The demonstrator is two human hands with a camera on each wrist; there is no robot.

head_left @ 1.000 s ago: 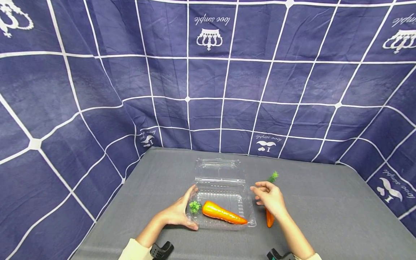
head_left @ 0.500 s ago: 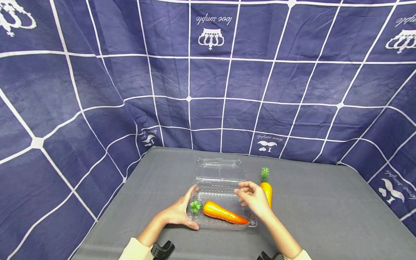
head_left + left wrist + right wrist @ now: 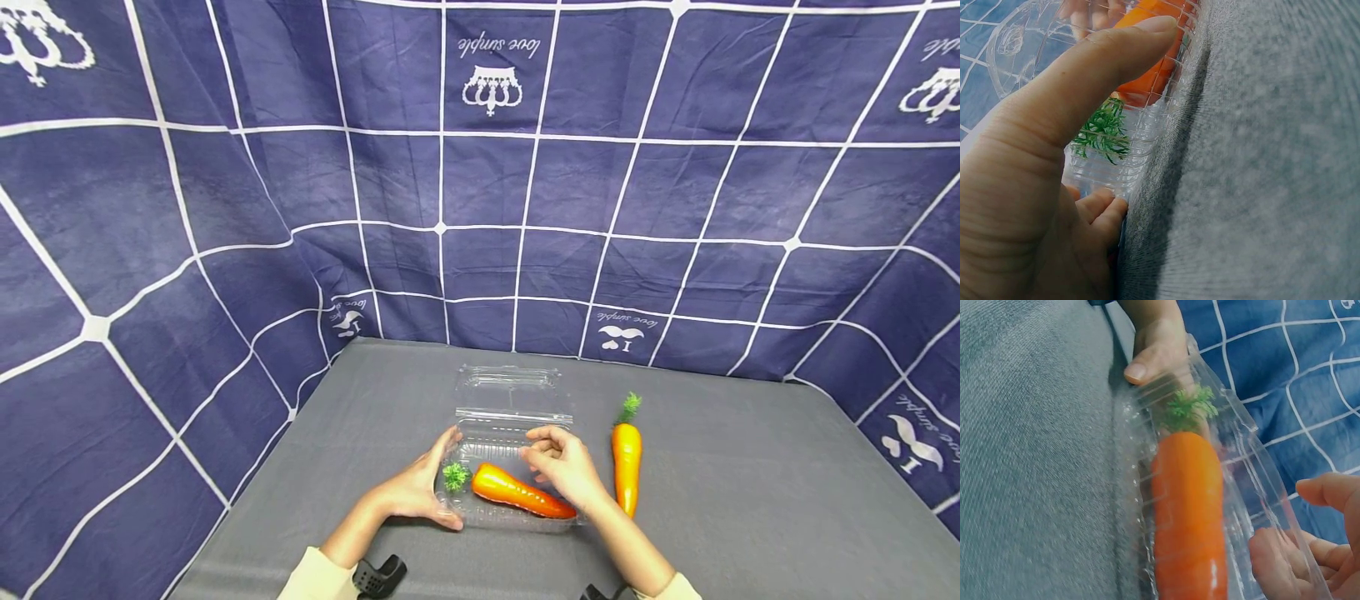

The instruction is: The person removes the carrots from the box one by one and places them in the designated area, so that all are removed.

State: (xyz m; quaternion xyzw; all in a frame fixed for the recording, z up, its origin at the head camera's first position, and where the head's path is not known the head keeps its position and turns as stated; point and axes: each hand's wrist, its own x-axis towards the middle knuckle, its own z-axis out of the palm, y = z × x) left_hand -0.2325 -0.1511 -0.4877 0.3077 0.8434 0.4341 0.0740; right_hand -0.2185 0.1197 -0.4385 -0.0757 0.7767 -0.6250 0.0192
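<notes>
A clear plastic clamshell container [image 3: 517, 525] lies with its lid [image 3: 513, 392] folded back. Inside is an orange carrot [image 3: 517, 493], its green leafy top [image 3: 454, 477] toward the container's left end. My left hand [image 3: 415, 487] grips that left end, thumb at the front and fingers at the back; the left wrist view shows the thumb [image 3: 1104, 75] along the plastic wall. Above the right part of the container hovers my right hand [image 3: 566, 468], its fingers loosely bent with nothing between them. In the right wrist view this hand [image 3: 1322, 537] is partly seen through the clear plastic.
A second carrot [image 3: 627, 458] with a green top lies on the grey table surface [image 3: 720, 492], right of the container and beside my right forearm. A blue curtain [image 3: 570, 192] with white grid lines stands behind and around the table.
My right hand has moved left from over the second carrot to above the container, and that carrot is now mostly uncovered. It has rolled slightly. The left hand keeps its grip.
</notes>
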